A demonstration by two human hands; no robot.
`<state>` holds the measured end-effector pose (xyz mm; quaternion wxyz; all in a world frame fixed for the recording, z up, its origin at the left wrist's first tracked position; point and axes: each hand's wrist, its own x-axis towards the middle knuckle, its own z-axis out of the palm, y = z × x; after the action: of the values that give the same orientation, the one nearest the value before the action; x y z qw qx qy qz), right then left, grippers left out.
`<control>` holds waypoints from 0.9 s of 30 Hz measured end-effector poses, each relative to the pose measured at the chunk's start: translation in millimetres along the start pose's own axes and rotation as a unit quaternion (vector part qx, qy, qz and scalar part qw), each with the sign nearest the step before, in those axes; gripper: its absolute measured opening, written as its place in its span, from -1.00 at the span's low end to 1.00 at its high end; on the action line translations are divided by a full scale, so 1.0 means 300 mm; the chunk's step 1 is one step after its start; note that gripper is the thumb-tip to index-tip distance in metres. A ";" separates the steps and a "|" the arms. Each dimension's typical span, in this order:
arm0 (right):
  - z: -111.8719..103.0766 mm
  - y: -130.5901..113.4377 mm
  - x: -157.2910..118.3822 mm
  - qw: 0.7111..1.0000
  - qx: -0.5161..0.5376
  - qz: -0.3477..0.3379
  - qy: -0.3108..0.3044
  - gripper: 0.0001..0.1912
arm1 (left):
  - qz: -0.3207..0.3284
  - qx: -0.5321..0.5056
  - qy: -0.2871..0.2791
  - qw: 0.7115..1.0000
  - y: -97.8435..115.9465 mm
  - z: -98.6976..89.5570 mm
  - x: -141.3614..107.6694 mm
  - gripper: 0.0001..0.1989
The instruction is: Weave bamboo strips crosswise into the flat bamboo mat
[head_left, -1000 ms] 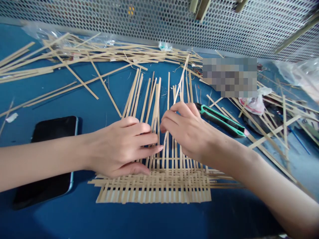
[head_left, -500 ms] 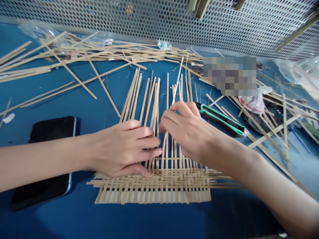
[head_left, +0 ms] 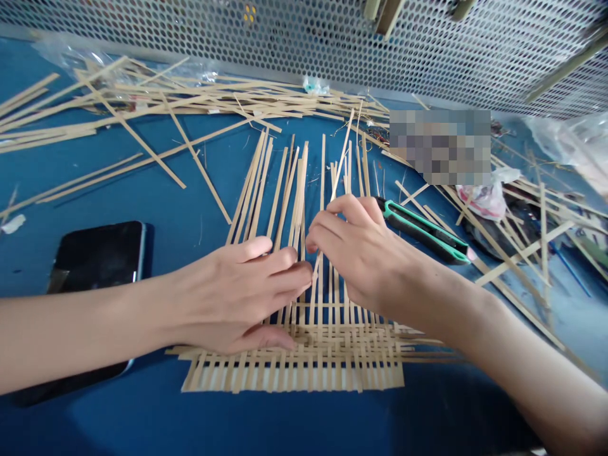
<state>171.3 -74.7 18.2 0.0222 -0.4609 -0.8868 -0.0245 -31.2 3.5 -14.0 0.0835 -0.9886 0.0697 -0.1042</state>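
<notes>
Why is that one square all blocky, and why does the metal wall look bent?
In the head view, a pixelated patch hides part of the scene, and the perforated metal panel bows from wide-lens distortion.

The left hand (head_left: 232,294) lies palm-down, fingers (head_left: 285,273) loosely spread, while the right hand (head_left: 358,253) arches just beside it (knuckles up), fingertips (head_left: 312,242) bunched together.

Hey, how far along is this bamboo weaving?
Roughly a band in. Done: a woven mat at the near edge, crosswise strips interlaced through the uprights. In hand: the left hand lies across the uprights just above that band, and the right hand works at one upright strip. Left: the long upright strips stand unwoven beyond the hands, with a loose pile of strips further off.
</notes>
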 end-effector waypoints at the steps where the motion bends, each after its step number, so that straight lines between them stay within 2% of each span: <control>1: 0.002 0.001 -0.001 1.000 0.001 -0.001 0.004 -0.64 | -0.001 0.009 -0.005 1.000 -0.003 0.001 0.001 -0.35; 5: 0.007 0.005 -0.005 1.000 -0.001 -0.003 0.021 -0.64 | -0.008 0.014 -0.021 1.000 -0.022 0.006 0.006 -0.35; 10: -0.002 0.003 -0.006 1.000 0.004 0.000 0.011 -0.66 | -0.040 -0.086 -0.008 0.995 -0.050 0.007 -0.001 -0.58; 15: -0.002 0.005 -0.006 1.000 0.004 0.005 0.012 -0.67 | -0.067 -0.181 0.004 0.981 -0.067 0.015 0.008 -0.70; 21: 0.003 0.006 -0.008 1.000 0.014 0.005 0.021 -0.66 | -0.051 -0.199 0.030 0.978 -0.065 0.022 0.021 -0.71; 27: 0.015 0.006 -0.006 0.998 0.061 0.011 -0.002 -0.77 | -0.065 -0.191 0.044 0.978 -0.058 -0.029 -0.003 -0.79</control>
<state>173.7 -74.8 13.7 0.0484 -0.4682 -0.8817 0.0305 -31.8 19.3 -2.5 -0.1169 -0.9832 0.0278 -0.1377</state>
